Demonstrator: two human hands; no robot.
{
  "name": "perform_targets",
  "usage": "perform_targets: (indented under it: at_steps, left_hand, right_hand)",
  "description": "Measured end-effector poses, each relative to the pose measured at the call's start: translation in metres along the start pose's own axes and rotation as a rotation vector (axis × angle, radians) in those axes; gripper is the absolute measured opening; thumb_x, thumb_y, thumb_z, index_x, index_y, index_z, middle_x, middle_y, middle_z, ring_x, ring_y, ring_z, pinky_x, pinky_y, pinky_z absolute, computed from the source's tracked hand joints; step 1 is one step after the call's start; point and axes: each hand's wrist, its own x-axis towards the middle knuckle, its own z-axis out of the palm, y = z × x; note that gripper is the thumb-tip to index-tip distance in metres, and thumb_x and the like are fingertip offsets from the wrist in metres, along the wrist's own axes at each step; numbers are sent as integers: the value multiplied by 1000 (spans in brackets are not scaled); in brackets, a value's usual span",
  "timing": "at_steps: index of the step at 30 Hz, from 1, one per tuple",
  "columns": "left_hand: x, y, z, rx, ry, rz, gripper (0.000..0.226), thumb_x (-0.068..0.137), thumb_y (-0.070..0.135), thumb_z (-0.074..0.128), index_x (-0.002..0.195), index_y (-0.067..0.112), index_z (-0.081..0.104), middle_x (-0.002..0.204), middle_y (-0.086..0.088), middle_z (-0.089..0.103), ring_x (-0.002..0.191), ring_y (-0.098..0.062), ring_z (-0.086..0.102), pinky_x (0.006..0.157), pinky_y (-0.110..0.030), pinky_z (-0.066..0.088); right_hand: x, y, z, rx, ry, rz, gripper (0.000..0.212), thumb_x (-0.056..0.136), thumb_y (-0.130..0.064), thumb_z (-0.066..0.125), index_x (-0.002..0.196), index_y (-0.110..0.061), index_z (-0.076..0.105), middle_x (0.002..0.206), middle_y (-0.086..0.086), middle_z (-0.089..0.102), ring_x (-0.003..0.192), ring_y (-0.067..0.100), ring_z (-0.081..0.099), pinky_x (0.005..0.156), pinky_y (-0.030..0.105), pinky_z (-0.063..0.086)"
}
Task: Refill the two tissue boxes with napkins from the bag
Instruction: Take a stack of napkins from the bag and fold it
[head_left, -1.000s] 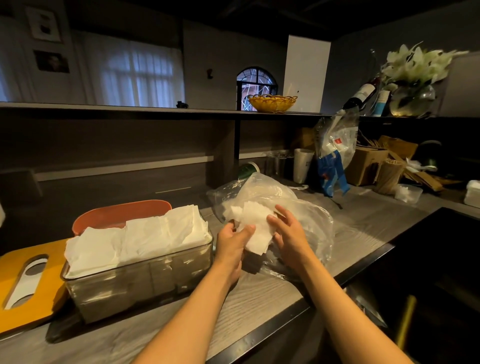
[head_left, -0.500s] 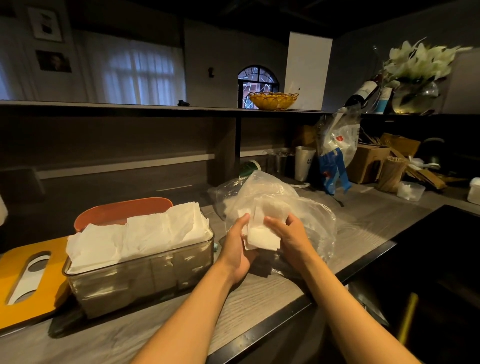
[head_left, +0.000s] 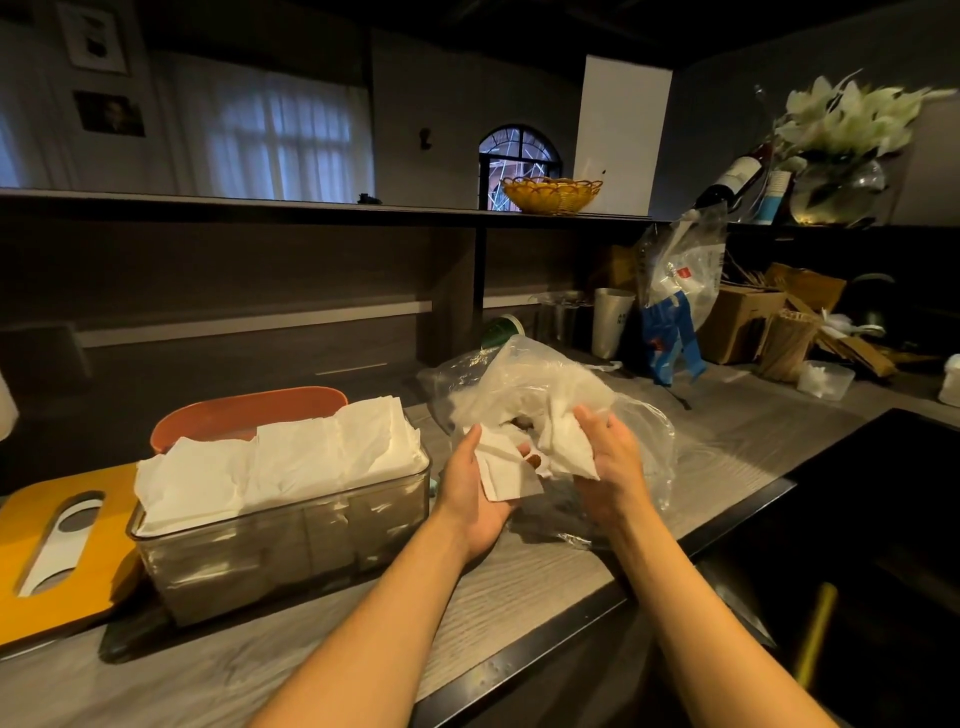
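A clear plastic bag of white napkins lies on the grey counter. My left hand holds a folded napkin at the bag's mouth. My right hand grips a bunch of napkins just beside it. Left of my hands stands a clear tissue box heaped with white napkins. Behind that box an orange tissue box shows only its rim. An orange lid with a white slot lies flat at the far left.
Paper cups, a blue and white plastic bag, cardboard boxes and a small clear tub crowd the back right. A yellow basket, a bottle and a flower vase stand on the shelf. The counter edge drops off at the right.
The single stack I held in both hands has come apart: my left hand now has one napkin and my right hand a separate bunch. Both hands rose slightly toward the bag.
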Motion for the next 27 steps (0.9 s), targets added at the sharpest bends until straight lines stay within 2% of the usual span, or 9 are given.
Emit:
perform_targets:
  at_steps: [1,3,4,6,14,18,21,24,27]
  left_hand:
    - [0,-1,0,15,-24,10,46,104,43,36,129,11,59,118,-19,70,106,-33,65,86,-44,54]
    - [-1,-1,0,42,-53,26,49,105,45,33,132,14,58,117,-16,71,108,-33,65,86,-44,54]
    - [-1,-2,0,47,-71,30,52,105,48,31,135,14,56,120,-16,70,112,-33,64,91,-46,53]
    - [0,-2,1,41,-117,38,60,104,53,26,139,13,54,129,-18,65,122,-35,60,104,-52,46]
    - [-5,-1,2,51,-138,31,62,101,57,28,137,15,57,131,-18,64,124,-35,58,108,-54,43]
    - [-7,-3,5,145,-121,24,32,103,25,46,129,14,60,118,-14,71,112,-29,65,101,-48,49]
    - [-2,-8,4,211,-84,38,30,100,6,49,128,13,59,116,-14,71,109,-27,67,98,-45,52]
    - [-5,-9,6,268,-80,43,27,100,5,49,124,16,59,113,-10,72,105,-25,68,95,-44,54]
    - [-8,-9,7,338,-85,47,26,101,7,49,122,19,57,115,-10,70,109,-27,66,97,-47,53]
  right_hand:
    - [0,2,2,-153,-35,-29,44,82,-27,73,111,-2,52,104,21,67,80,25,71,61,30,60]
    - [-2,8,6,-428,-81,-101,26,81,-22,76,98,-14,58,93,5,70,79,13,71,61,19,55]
    - [-4,11,8,-500,-111,-123,17,86,-14,71,98,-18,61,92,3,71,82,14,71,64,20,55]
    - [-3,16,7,-596,-173,-151,20,89,-8,67,108,-15,66,96,6,73,89,21,71,66,24,55]
    - [-3,20,6,-699,-246,-179,18,92,-5,61,105,-16,67,96,3,71,86,16,67,73,26,54]
    - [-3,20,6,-671,-209,-202,21,94,-3,57,111,-13,64,97,1,70,86,10,69,71,23,54]
    - [1,22,5,-709,-153,-238,20,94,-7,58,113,-13,63,98,2,71,88,14,70,70,26,57]
    - [5,27,1,-761,-107,-210,24,96,-16,56,120,-18,60,107,3,70,95,19,69,79,39,59]
    - [9,30,0,-808,-83,-150,28,98,-23,52,125,-16,57,108,-1,67,96,14,66,77,30,56]
